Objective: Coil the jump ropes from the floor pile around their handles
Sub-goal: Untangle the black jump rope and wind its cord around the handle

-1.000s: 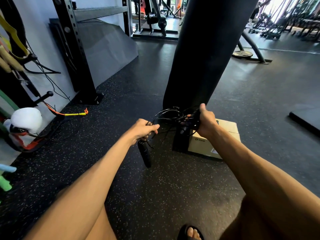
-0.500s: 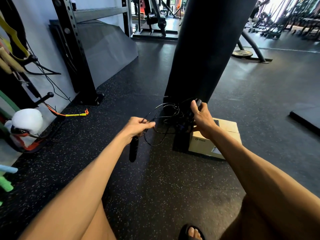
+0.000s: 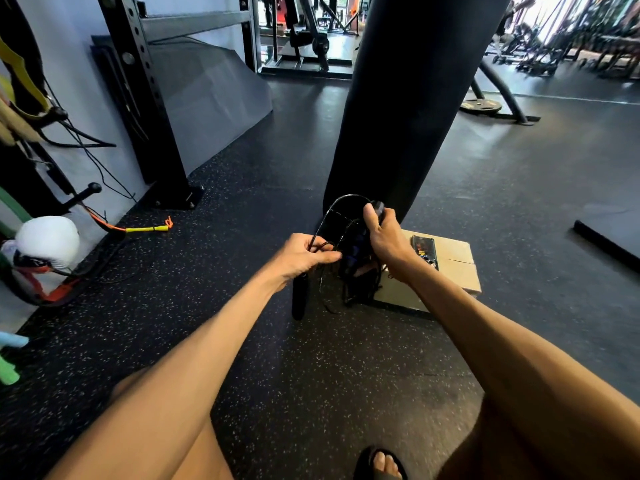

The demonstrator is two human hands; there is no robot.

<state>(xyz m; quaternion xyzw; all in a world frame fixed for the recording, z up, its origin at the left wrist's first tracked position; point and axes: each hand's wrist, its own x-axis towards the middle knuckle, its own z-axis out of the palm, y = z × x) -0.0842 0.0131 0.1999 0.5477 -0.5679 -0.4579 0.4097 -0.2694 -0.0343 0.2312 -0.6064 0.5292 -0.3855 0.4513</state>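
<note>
At frame centre, our left hand [image 3: 304,258] pinches the black jump rope cord [image 3: 346,196], a handle [image 3: 299,297] hanging beneath it; our right hand [image 3: 385,237] grips the wound bundle [image 3: 353,259]. We fear the slack upper loop could slip off or snag if tension drops.

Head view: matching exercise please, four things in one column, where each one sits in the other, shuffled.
1 phone
2 boxing glove
3 black handle
4 weight plate

A hangs below the left hand
B on the cardboard box
C far back on the right
D by the wall on the left

Pairs: 1-B, 2-D, 3-A, 4-C
</note>
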